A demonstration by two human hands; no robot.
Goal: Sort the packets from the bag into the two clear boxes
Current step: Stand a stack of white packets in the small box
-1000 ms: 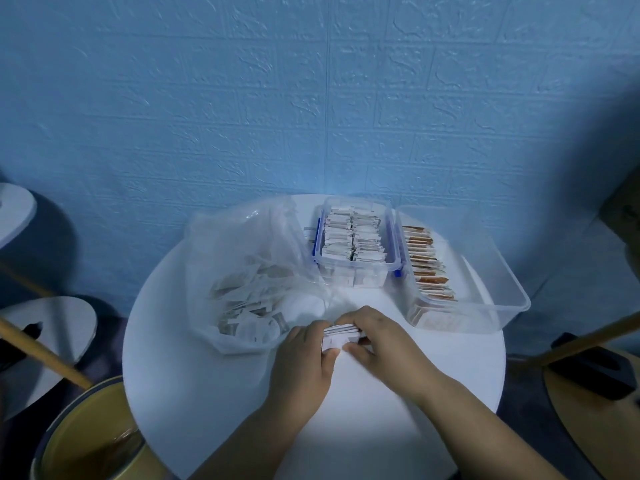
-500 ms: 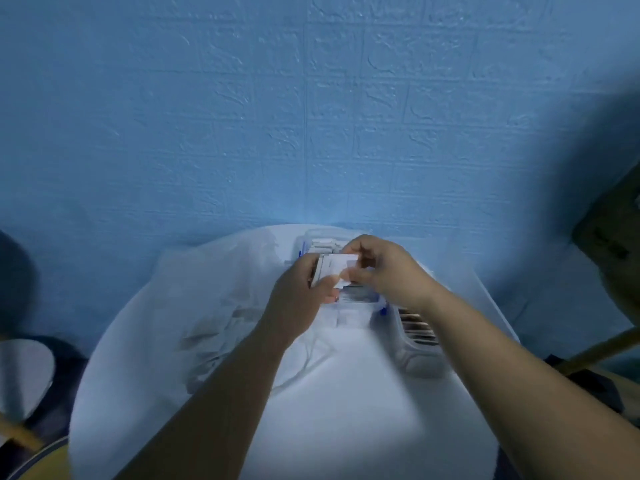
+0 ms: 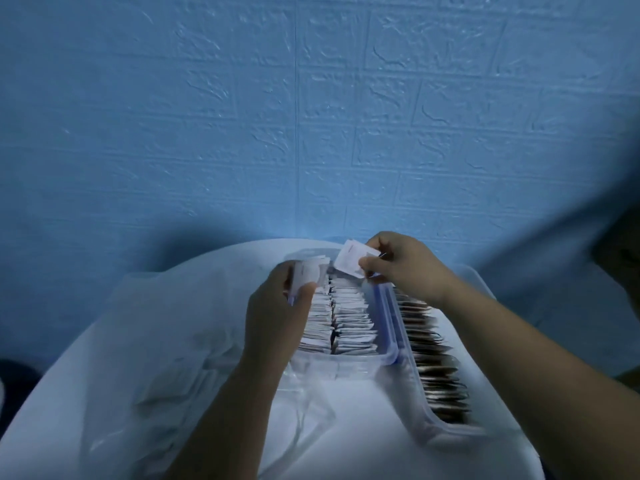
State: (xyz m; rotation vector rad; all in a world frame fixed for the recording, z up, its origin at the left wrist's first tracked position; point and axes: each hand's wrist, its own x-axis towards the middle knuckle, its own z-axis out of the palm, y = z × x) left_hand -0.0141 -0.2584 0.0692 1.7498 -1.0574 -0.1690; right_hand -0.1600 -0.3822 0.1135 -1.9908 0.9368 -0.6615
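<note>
My left hand (image 3: 277,313) grips a small stack of white packets (image 3: 309,271) above the left clear box (image 3: 346,365), which holds two rows of white packets. One white packet (image 3: 352,261) is pinched in my right hand (image 3: 405,265) over the far end of that box. The right clear box (image 3: 429,427) carries a row of brown packets (image 3: 436,368). A clear plastic bag (image 3: 166,358) with loose white packets lies to the left on the round white table (image 3: 346,427).
A blue textured wall stands right behind the table. A dark object sits at the right edge of the view. The table's rim curves away at the left and right.
Both hands lifted the stack of packets from the table's front to over the left box. My right hand has pulled one packet off the stack. The view has moved closer.
</note>
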